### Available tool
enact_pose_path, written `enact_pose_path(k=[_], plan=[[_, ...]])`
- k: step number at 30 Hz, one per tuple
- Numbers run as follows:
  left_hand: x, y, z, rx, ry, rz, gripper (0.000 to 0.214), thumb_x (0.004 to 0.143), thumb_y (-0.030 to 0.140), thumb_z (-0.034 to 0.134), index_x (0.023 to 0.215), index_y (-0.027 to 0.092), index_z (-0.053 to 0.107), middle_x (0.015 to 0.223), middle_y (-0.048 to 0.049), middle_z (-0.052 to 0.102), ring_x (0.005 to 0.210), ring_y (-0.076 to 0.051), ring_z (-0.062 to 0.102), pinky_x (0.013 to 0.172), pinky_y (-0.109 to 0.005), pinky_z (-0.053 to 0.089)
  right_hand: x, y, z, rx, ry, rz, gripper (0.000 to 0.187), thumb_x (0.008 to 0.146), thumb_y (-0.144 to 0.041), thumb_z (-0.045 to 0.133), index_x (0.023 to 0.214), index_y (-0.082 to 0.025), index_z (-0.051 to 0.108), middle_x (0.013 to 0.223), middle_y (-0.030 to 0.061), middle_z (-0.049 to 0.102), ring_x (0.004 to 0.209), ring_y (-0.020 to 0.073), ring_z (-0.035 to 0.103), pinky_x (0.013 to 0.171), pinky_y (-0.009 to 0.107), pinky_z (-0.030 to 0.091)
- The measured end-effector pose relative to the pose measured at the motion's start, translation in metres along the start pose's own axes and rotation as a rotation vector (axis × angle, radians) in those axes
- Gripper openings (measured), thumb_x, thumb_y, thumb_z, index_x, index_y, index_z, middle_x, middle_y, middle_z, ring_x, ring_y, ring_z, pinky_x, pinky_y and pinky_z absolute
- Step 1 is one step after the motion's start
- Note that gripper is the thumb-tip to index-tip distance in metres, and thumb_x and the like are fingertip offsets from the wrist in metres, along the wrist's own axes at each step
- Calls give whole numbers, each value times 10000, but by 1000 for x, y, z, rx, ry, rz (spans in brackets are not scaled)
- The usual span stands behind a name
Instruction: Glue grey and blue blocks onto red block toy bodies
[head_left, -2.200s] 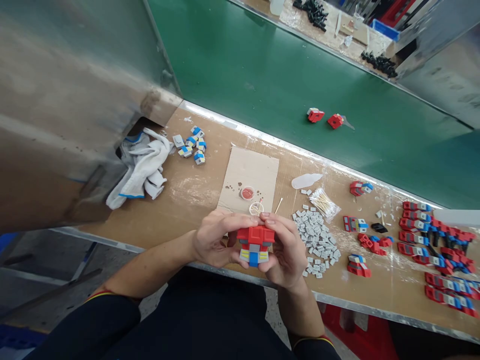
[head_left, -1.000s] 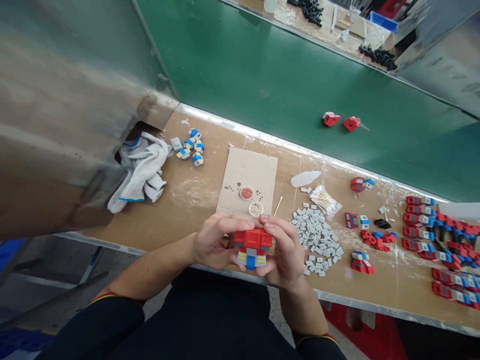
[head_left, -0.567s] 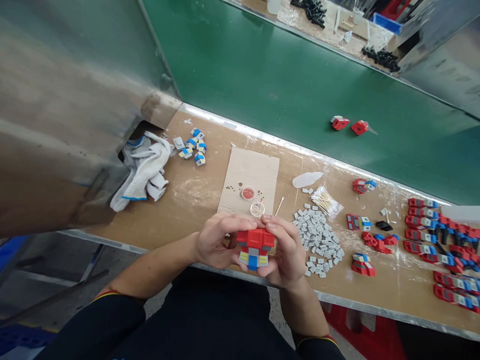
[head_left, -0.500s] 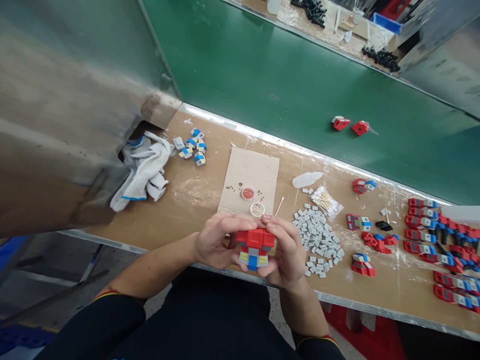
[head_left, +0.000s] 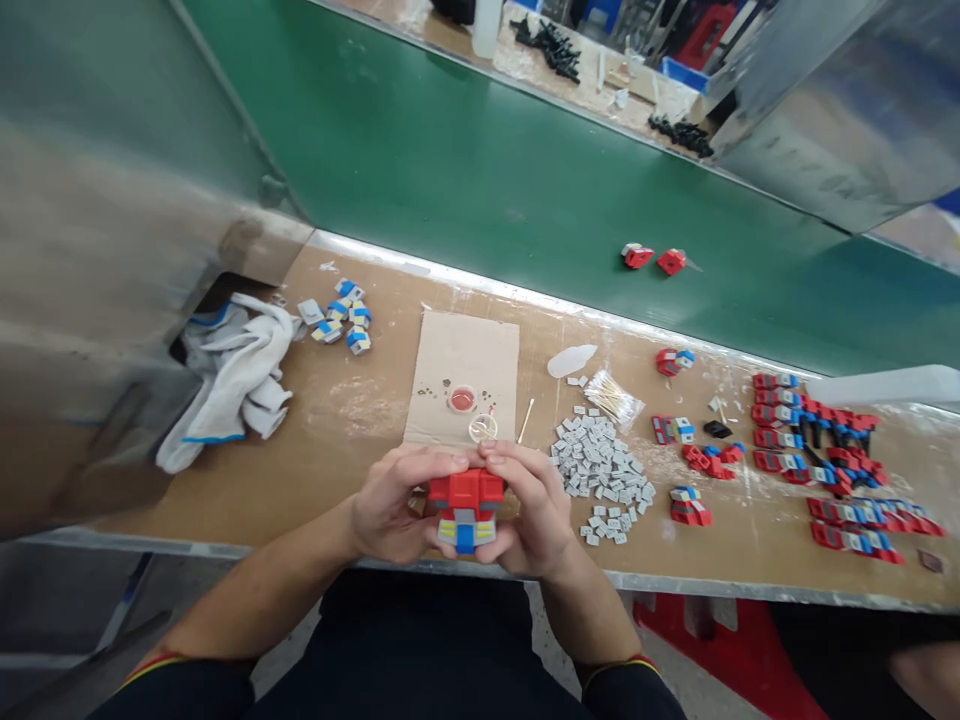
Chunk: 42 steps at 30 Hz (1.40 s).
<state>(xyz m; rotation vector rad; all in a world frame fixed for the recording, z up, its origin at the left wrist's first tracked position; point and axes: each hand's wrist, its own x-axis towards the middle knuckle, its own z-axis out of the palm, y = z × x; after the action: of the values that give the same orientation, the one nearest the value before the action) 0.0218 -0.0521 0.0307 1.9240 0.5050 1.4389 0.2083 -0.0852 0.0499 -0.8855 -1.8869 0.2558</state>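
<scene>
Both hands grip one red, grey and blue toy part (head_left: 466, 500) with yellow marks, held at the table's near edge. My left hand (head_left: 397, 500) is closed on its left side, thumb below and fingers on top. My right hand (head_left: 536, 505) wraps the right side the same way. Just beyond them lies a cardboard sheet (head_left: 469, 345) with a small cup of red liquid (head_left: 462, 399) and a clear round dish (head_left: 483, 429). A cotton swab (head_left: 526, 420) rests to the right. Small grey pieces (head_left: 600, 460) form a pile beside my right hand.
White gloves (head_left: 240, 380) and several blue-grey parts (head_left: 346, 310) lie left. To the right are a bag of swabs (head_left: 613, 400), a white bottle (head_left: 571, 361), red toy parts (head_left: 681, 430) and rows of them (head_left: 780, 440). A green belt (head_left: 480, 180) runs behind; metal panels flank it.
The view has shifted, so the table's things appear further left. Both hands still hold the toy part in much the same grip.
</scene>
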Motion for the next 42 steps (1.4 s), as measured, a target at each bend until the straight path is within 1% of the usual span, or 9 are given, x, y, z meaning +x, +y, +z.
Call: enact_pose_path(k=[5,9,15,26,29,35,37,39,42], plan=[[-9,-5,-1,17,51,-8,571,983,535,709,1447,224,594,1053,-116,836,909,-227,842,739,-271,703,7,4,2,-18,45,-50,603,1101,-566,426,1538,-153,475,1142,132,787,1075,228,793,847,351,704],[-6,-7,4,45,69,17,581,982,555,695,1438,207,606,1063,-119,831,872,-206,842,648,-192,678,14,8,2,75,115,-70,578,1091,-623,392,1383,-167,594,1089,118,783,1004,221,780,808,347,671],[2,6,27,108,-23,37,541,992,449,723,1464,221,591,1129,-142,825,546,-119,721,443,-169,580,15,-3,7,203,470,159,615,1099,-637,252,871,-246,669,782,34,668,739,204,649,672,376,536],[-11,27,64,54,-2,-53,559,1016,525,666,1458,197,568,944,-65,814,414,-71,593,427,-171,511,-6,-20,-1,113,628,363,473,1053,-354,330,699,-242,622,642,17,585,608,194,546,603,374,415],[-11,28,64,81,3,-25,539,1023,518,655,1450,200,569,1075,-121,831,471,-92,648,538,-206,595,-10,-19,0,89,648,330,439,1022,-282,305,711,-242,612,646,24,575,607,205,540,599,381,409],[-17,31,64,82,-34,-6,614,1019,587,591,1460,159,589,1143,-156,811,892,-249,816,740,-313,656,-10,-21,4,56,701,305,419,1001,-196,268,762,-245,608,664,32,567,618,220,528,600,393,419],[-23,33,72,48,88,-72,732,995,742,474,1388,152,652,1129,-147,796,915,-276,797,777,-371,648,-15,-25,14,-3,726,311,388,989,-203,278,769,-249,594,655,30,564,600,216,528,589,393,433],[-28,35,82,29,315,-157,750,996,803,364,1221,186,725,1037,-96,785,905,-264,759,821,-395,622,-25,-27,31,-125,673,350,339,951,-202,302,762,-249,580,651,32,544,606,216,544,591,396,470],[-26,38,92,-29,509,-246,657,1064,709,303,942,217,721,851,-30,731,821,-228,699,843,-409,592,-42,-29,63,-510,390,475,294,899,-170,360,668,-254,522,647,29,469,633,214,550,623,406,553]])
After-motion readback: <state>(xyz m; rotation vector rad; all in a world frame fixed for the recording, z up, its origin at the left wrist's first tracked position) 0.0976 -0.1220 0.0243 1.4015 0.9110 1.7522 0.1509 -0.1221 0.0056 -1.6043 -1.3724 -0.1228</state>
